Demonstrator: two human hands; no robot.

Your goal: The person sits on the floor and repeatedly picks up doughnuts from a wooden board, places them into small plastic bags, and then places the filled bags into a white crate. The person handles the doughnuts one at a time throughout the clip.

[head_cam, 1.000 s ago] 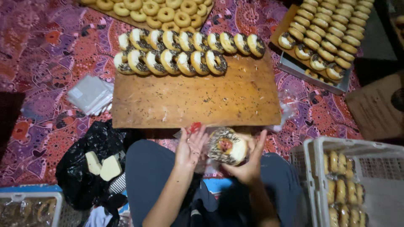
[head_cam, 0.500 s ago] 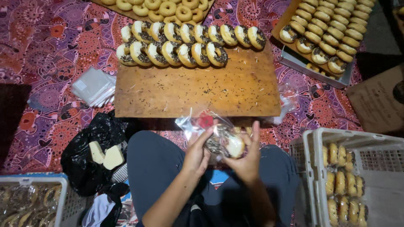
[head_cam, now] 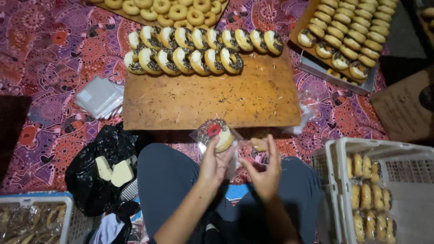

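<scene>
The left hand (head_cam: 216, 163) pinches a bagged donut (head_cam: 218, 134) upright by its lower edge, above the lap and just short of the board (head_cam: 208, 97). The right hand (head_cam: 266, 171), which half a second ago also held the bag, has let go and now hovers open just beside it, fingers spread. Donut rows (head_cam: 190, 49) line the board's far edge; a white crate (head_cam: 343, 149) stands to the right.

Bagged doughnut (head_cam: 218, 134) now gripped by left hand (head_cam: 216, 163) alone, lifted slightly farther; right hand (head_cam: 266, 171) let go, drawn right, fingers spread; plastic wrapped closer round it than before.
</scene>
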